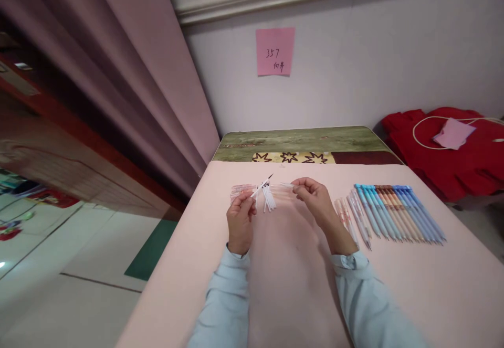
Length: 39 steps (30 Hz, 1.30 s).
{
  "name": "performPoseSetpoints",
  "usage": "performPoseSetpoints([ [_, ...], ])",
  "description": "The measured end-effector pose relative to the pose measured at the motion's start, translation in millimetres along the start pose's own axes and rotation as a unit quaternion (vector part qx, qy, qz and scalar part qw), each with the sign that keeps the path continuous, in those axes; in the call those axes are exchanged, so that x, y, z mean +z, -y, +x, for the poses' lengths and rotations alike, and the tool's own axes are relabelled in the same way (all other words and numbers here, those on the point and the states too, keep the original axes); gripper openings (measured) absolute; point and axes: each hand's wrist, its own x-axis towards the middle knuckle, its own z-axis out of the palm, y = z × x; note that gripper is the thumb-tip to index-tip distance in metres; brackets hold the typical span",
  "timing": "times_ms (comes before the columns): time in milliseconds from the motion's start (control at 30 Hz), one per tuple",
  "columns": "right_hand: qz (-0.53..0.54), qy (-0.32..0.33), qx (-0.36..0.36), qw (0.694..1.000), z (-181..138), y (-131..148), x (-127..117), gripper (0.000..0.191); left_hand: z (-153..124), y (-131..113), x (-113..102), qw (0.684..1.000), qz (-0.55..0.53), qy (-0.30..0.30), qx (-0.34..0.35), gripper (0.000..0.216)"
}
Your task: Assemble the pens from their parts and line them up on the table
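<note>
We worked at a worktop (394, 295) covered in pale pink cloth, its far edge giving way to a green and patterned strip against the wall. Off the worktop's right edge lay a heap of red fabric (464, 164) with a white cord and a pink sheet on it. A pink note (274, 51) was stuck on the wall above the far edge.

Toward the right edge of the worktop lay a row of assembled pens (397, 212), blue and orange-brown, side by side with tips pointing toward the near right corner. Just left of them sat a few clear pens (348, 218). Near the far edge, between our hands, lay clear barrels (241, 190) and a small bundle of white refills (269, 200).

Our left hand (240, 222) was closed, thumb and fingers pinched on a thin white refill (261, 186), which slanted up and away with its dark tip toward the far edge. Our right hand (315, 198) was closed too, its fingertips pinched on a clear pen barrel (286, 186), held level just above the cloth and pointing left toward the refill. The two pieces sat near each other, but we could not tell whether they touched. Both sleeves were pale blue.
</note>
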Motion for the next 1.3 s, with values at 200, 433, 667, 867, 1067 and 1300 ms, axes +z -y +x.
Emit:
performPoseSetpoints([
  [200, 0.024, -0.021, 0.002, 1.0, -1.0, 2.6, -1.0, 0.02, 2.4, -0.2, -5.0, 1.0, 0.009, -0.006, 0.014, 0.021],
  [433, 0.008, -0.013, 0.005, 1.0, -1.5, 3.5, -1.2, 0.021, 2.5, 2.5, -8.3, 0.994, 0.097, 0.007, 0.048, 0.018],
  [667, -0.013, -0.029, -0.004, 0.999, 1.1, -3.4, -3.3, 0.021, 3.1, 3.8, -11.0, 0.993, 0.107, 0.018, 0.053, 0.017],
  [867, -0.03, -0.003, 0.007, 1.0, 0.5, -3.3, -2.9, 0.021, 3.0, 4.2, -11.6, 0.993, 0.099, 0.021, 0.053, 0.016],
  [1067, -0.032, 0.044, 0.01, 0.998, -1.4, -1.1, -0.5, 0.022, 0.8, 1.9, -7.1, 0.997, 0.058, 0.038, 0.032, 0.013],
  [1300, -0.024, 0.152, 0.036, 0.987, -5.6, 1.9, 4.4, 0.021, -0.1, -4.9, -2.3, 0.993, -0.113, 0.02, -0.035, 0.026],
])
